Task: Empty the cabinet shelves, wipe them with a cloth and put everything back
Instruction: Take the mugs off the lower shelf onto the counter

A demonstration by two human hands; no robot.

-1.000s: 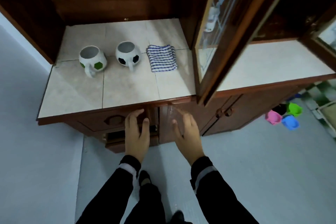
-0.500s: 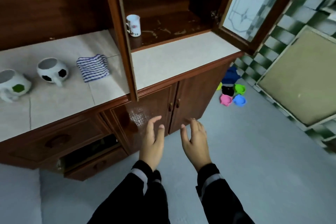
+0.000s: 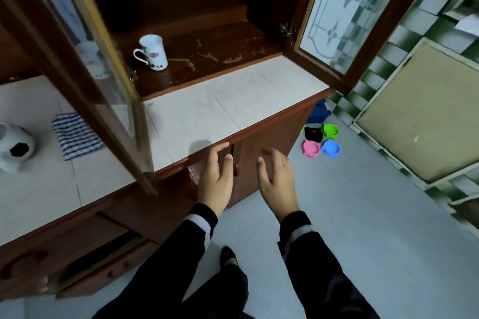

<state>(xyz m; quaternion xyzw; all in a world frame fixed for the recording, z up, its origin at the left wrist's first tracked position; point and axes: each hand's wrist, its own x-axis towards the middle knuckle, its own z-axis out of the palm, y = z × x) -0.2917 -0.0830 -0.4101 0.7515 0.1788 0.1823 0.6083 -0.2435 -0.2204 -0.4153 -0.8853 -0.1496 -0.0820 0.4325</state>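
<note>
Down near me, my left hand (image 3: 216, 179) and right hand (image 3: 278, 180) hang empty before the lower cabinet doors (image 3: 261, 160), fingers (image 3: 219, 149) spread wide, holding nothing. Just beyond runs the tiled table (image 3: 233, 101); on its left part lie the striped cloth (image 3: 75, 136) and a football mug (image 3: 15, 146). Farther in, between the open glass doors (image 3: 334, 15), a white mug (image 3: 153, 53) stands upright on the scuffed wooden shelf (image 3: 220, 49).
</note>
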